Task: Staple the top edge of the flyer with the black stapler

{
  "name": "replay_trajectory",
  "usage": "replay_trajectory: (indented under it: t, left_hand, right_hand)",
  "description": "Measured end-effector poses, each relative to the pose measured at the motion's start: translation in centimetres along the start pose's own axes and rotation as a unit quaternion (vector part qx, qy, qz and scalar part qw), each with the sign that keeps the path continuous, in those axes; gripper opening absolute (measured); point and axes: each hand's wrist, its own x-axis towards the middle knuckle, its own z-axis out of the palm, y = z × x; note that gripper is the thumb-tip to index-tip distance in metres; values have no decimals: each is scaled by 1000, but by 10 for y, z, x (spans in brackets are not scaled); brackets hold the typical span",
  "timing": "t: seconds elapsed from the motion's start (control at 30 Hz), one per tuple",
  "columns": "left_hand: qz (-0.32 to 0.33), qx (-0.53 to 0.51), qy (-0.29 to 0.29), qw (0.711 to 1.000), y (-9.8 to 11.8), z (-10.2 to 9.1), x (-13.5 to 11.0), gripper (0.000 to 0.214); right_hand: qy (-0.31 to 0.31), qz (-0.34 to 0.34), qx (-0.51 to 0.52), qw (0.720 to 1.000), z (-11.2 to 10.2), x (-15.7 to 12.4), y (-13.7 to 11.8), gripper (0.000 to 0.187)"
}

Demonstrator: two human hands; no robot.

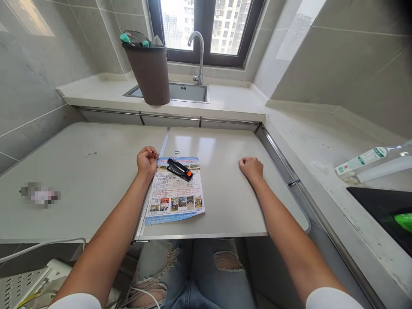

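Note:
My left hand (147, 161) rests on the table at the left edge of a printed flyer (175, 189), its fingers curled in loosely with nothing visible in them. On the upper part of the flyer lies a black stapler (179, 169) with an orange patch at one end; neither hand touches it. Just beyond the flyer's top edge are small staple strips (177, 152). My right hand (251, 168) is closed in a fist on the tabletop, well to the right of the flyer and apart from everything else.
The white folding table (222, 206) has a seam left of the flyer. Loose staples (92, 153) and a blurred small item (40, 195) lie on its left half. Behind stand a brown bin (148, 75), sink (189, 92) and faucet (201, 56). A plastic bottle (370, 161) lies on the right counter.

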Motion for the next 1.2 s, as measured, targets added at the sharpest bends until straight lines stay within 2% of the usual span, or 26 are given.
replay_trajectory:
  t: [0.43, 0.53, 0.6, 0.67, 0.77, 0.83, 0.87, 0.93, 1.0, 1.07, 1.13, 1.2]
  left_hand:
    - [-2, 17, 3, 1000, -1, 2, -1, 21]
    - [1, 11, 0, 1000, -2, 2, 0, 20]
    - [3, 6, -3, 1000, -2, 2, 0, 19]
    - [4, 5, -6, 1000, -3, 2, 0, 17]
    - [6, 12, -8, 1000, -2, 5, -1, 17]
    - [7, 20, -8, 1000, -1, 7, -3, 17]
    - [9, 24, -10, 1000, -1, 8, -4, 18]
    - [15, 33, -22, 999, -1, 10, -5, 18]
    - [26, 42, -42, 998, -2, 11, -7, 15]
    - [35, 59, -64, 996, -3, 12, -8, 13]
    - [37, 94, -96, 990, -5, 13, -11, 12]
    - [41, 155, -160, 974, -6, 17, -15, 11]
  right_hand:
    - [-2, 6, -3, 1000, 1, 1, 0, 37]
    - [5, -16, 27, 999, -2, -1, -8, 37]
    - [10, -60, 89, 994, -7, -8, -26, 42]
    - [10, -134, 180, 974, -14, -21, -58, 44]
    - [-34, -283, 323, 903, -23, -49, -120, 31]
    - [-63, -341, 363, 865, -25, -67, -161, 30]
    - [-76, -357, 364, 857, -24, -75, -179, 36]
    - [-92, -363, 341, 863, -20, -84, -205, 42]
    - [-100, -363, 305, 875, -14, -86, -217, 34]
    - [-102, -370, 285, 878, -9, -83, -215, 23]
    - [-98, -378, 283, 876, -6, -80, -204, 19]
    - [-88, -381, 283, 876, -7, -75, -187, 17]
